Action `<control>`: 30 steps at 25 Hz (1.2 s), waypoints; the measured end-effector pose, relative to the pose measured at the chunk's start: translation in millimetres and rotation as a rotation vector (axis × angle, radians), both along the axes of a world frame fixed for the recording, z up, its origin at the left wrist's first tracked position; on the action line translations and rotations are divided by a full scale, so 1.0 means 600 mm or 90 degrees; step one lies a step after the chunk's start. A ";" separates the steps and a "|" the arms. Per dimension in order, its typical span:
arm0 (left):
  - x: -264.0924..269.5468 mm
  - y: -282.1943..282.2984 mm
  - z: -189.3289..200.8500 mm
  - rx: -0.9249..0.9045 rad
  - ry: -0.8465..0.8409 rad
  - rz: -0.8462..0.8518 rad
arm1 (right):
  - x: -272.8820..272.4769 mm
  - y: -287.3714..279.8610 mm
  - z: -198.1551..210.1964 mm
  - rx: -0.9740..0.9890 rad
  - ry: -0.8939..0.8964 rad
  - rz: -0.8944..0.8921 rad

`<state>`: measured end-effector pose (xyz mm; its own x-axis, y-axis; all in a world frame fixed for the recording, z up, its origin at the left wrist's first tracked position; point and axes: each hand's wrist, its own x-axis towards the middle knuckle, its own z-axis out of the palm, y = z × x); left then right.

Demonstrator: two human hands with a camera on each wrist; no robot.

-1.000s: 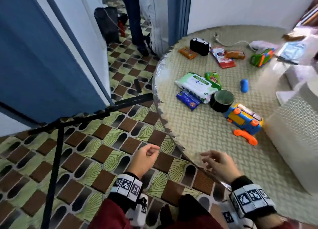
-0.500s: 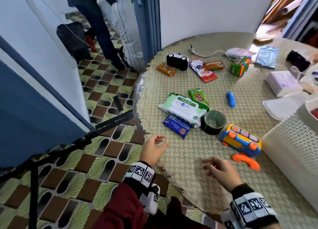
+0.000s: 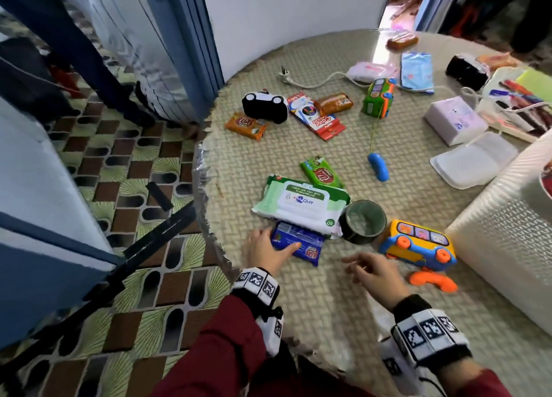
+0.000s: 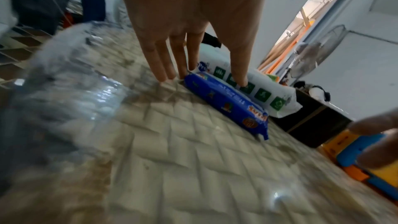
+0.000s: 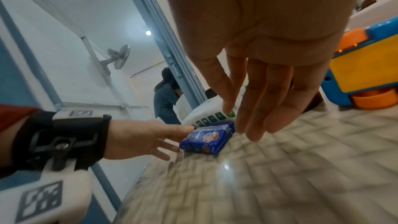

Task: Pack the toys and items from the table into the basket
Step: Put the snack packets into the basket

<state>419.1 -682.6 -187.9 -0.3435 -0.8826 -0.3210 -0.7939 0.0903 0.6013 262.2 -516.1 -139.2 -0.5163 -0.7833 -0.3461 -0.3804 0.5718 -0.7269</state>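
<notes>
A blue snack packet (image 3: 301, 244) lies near the table's front edge, half under a white and green wipes pack (image 3: 301, 205). My left hand (image 3: 268, 246) touches the packet's left end with straight fingers, thumb laid along its far side; the left wrist view shows the left hand (image 4: 204, 81) on the blue packet (image 4: 226, 103). My right hand (image 3: 367, 265) hovers just right of it, fingers relaxed and empty. In the right wrist view the right hand (image 5: 247, 122) hangs above the packet (image 5: 206, 140). The white woven basket (image 3: 507, 247) stands at the right.
A black tape roll (image 3: 363, 222), a yellow and blue toy bus (image 3: 418, 244) and its orange handset (image 3: 433, 281) lie between my hands and the basket. Farther back are a green snack (image 3: 321, 172), a blue oval toy (image 3: 378, 166), a black and white car (image 3: 264, 105) and a green bus (image 3: 378, 96). A person stands by the door.
My left hand has moved from off the table's edge forward onto the blue packet. My right hand has moved forward and a little right. The head view has swung towards the table.
</notes>
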 end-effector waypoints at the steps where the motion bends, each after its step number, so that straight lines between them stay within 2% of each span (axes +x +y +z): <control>1: -0.008 -0.007 -0.006 0.003 -0.015 -0.015 | 0.003 -0.010 0.002 0.006 0.005 -0.016; 3: -0.022 -0.019 -0.019 0.054 0.003 -0.013 | 0.002 -0.026 0.002 0.008 0.003 -0.042; 7: -0.022 -0.032 -0.019 0.197 0.164 0.048 | 0.003 -0.048 0.003 -0.012 -0.003 -0.095; 11: -0.013 -0.015 0.007 0.226 0.340 0.029 | -0.002 -0.073 0.019 -0.056 -0.006 -0.122; 13: -0.006 -0.016 0.026 0.220 0.385 0.033 | -0.010 -0.090 0.037 -0.088 -0.027 -0.149; 15: -0.004 -0.035 0.055 0.219 0.443 0.049 | -0.025 -0.115 0.057 -0.123 -0.062 -0.179; 17: -0.009 -0.063 0.086 0.245 0.530 0.091 | -0.047 -0.149 0.070 -0.130 -0.042 -0.193; 20: -0.026 -0.111 0.119 0.289 0.622 0.201 | -0.080 -0.222 0.077 -0.081 0.068 -0.153; 23: -0.049 -0.157 0.137 0.364 0.663 0.246 | -0.118 -0.306 0.063 0.032 0.111 -0.130; 27: -0.074 -0.202 0.131 0.410 0.657 0.277 | -0.154 -0.377 0.016 0.266 0.154 -0.022; 30: -0.082 -0.220 0.115 0.404 0.640 0.293 | -0.164 -0.388 -0.008 0.320 0.182 0.004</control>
<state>369.8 -814.4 -119.0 -0.3838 -0.7725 -0.5060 0.1536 -0.5937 0.7899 163.7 -748.8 -144.3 -0.6398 -0.5626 -0.5235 -0.5268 0.8171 -0.2342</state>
